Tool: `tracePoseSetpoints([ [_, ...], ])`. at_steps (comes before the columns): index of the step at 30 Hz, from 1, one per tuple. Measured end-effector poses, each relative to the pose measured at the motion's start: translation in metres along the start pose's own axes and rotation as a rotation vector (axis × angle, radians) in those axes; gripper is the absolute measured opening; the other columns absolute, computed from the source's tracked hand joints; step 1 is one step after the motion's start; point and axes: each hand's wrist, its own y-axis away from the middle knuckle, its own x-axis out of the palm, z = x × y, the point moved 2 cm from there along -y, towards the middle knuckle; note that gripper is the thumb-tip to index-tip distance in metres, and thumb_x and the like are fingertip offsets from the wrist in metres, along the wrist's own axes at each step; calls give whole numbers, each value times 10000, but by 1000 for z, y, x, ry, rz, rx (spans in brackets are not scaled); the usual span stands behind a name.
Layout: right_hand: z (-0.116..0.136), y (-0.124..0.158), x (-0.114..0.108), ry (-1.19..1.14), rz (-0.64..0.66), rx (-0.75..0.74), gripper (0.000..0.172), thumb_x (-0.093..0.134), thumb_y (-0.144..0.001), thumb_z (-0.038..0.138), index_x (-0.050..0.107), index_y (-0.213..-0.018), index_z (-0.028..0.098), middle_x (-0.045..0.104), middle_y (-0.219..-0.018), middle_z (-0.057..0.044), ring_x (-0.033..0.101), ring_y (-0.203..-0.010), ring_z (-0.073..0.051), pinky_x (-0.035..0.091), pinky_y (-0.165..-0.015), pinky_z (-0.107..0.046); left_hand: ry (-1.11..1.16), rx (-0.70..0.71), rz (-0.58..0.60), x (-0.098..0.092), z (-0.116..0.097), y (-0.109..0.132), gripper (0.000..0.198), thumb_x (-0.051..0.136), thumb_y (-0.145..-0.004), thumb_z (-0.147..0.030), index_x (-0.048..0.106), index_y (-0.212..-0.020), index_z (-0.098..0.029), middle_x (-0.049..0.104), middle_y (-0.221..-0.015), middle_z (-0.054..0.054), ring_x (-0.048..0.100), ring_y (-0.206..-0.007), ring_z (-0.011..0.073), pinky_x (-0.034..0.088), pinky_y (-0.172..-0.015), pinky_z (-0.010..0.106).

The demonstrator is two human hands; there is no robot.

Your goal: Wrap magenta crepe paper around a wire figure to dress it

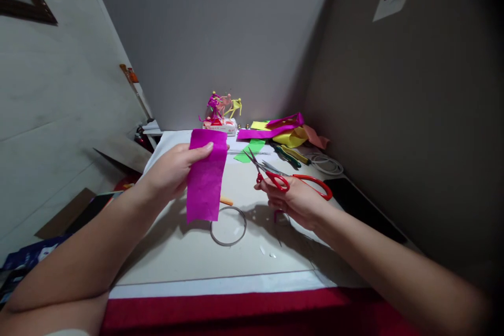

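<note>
The left hand is closed on a magenta paper strip, and the thumb presses on its upper part. The strip is held up in the air above the table and hangs down, just beside a thin wire ring. The right hand is grasping red-handled scissors, with the fingers going through the handles, and the blades are a little open and point away from the person. The two hands are apart, and the scissors do not touch the strip.

On the table there are a small orange piece and some white scraps. Farther away lie a green paper, a pile of colored papers, pliers and a white cable coil. Colorful wire figures stand on a white box by the wall. A red cloth lies along the near edge.
</note>
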Motion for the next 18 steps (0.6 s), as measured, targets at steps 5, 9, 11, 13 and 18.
tracePoseSetpoints([
  [5, 7, 6, 5, -165, 84, 56, 211, 649, -767, 342, 664, -847, 148, 677, -771, -61, 554, -561, -101, 456, -579, -245, -19, 4, -12, 2, 5, 1, 148, 705, -734, -282, 689, -802, -152, 678, -605, 25, 642, -562, 178, 506, -559, 267],
  [9, 16, 12, 3, -325, 251, 79, 330, 399, -864, 276, 651, -993, 106, 705, -958, -146, 671, -850, -204, 503, -746, -309, -19, 57, -8, 2, 5, 5, 151, 708, -735, -304, 679, -765, -159, 695, -648, 21, 635, -558, 166, 499, -551, 255],
  [11, 20, 15, 3, -432, 327, 96, 371, 351, -881, 263, 639, -1046, 96, 688, -1068, -164, 657, -976, -222, 505, -769, -296, -33, 60, 2, 3, 5, 7, 160, 702, -739, -315, 673, -753, -158, 697, -658, 26, 636, -558, 176, 503, -551, 268],
  [13, 21, 18, 5, -483, 335, 97, 353, 379, -898, 282, 633, -1062, 100, 684, -1097, -159, 644, -1031, -223, 511, -765, -273, -36, 52, 19, 6, 6, 10, 162, 690, -750, -321, 674, -766, -161, 700, -670, 32, 642, -570, 190, 513, -565, 290],
  [18, 15, 22, 11, -417, 265, 48, 170, 657, -793, 223, 607, -944, 162, 729, -938, -81, 700, -846, -175, 510, -612, -211, 4, 47, -4, 12, 7, 17, 125, 672, -764, -287, 690, -804, -170, 711, -691, 39, 661, -605, 209, 542, -606, 314],
])
